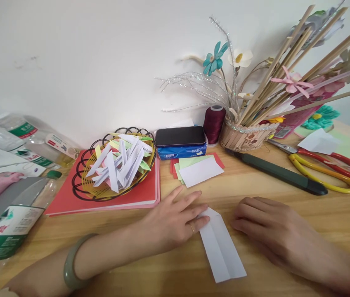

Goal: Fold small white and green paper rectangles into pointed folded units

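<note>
Creased white paper strip (223, 251) is laid on the wooden table (156, 274), far-left edge touched by the spread left hand (175, 225); right hand (268, 229) is curled nearby, grip can't be told. Could easily get skewed if that one-sided contact slips.

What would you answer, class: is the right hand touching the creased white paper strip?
No: the wooden table shows between the right hand and the creased white paper strip, which only the left hand touches.

Diffuse, moderately bright light; soft shadow on tabletop (162, 278) below left hand (175, 225). Bottles (14, 227) at left edge stretched by wide-angle distortion.
</note>
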Motion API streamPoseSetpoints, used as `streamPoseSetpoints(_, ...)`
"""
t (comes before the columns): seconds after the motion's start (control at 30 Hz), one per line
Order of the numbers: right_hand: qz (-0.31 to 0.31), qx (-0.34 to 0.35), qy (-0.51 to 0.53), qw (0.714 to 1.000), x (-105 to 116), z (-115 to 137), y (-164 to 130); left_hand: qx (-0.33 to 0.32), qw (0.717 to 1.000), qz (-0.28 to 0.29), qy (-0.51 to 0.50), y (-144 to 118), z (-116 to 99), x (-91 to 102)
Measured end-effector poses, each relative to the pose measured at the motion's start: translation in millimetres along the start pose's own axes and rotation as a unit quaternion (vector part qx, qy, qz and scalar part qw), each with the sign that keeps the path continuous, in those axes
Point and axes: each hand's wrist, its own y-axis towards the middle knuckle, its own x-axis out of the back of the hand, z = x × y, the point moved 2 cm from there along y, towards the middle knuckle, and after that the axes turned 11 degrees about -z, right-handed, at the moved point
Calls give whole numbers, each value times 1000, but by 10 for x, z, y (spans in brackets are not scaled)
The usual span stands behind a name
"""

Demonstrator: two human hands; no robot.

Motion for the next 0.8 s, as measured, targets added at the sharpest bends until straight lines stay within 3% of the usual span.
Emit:
streamPoseSetpoints(0.17,54,-75,93,991,25,53,24,4,998,24,-62,6,129,11)
streamPoseSetpoints(0.3,86,-55,100,990,-31,137,39,3,995,46,-85,-12,195,3)
streamPoseSetpoints(0.37,68,-18,74,995,-65,158,44,2,998,17,-65,-8,181,24)
streamPoseSetpoints(0.53,-12,15,-24,1000,-111,119,21,-27,986,-160,-41,66,20,168)
streamPoseSetpoints(0.63,-38,-5,-70,997,-126,66,-8,-28,985,-170,-25,95,-62,170)
streamPoseSetpoints(0.8,-48,1,-90,995,-143,55,-12,12,992,-124,-6,31,-58,40)
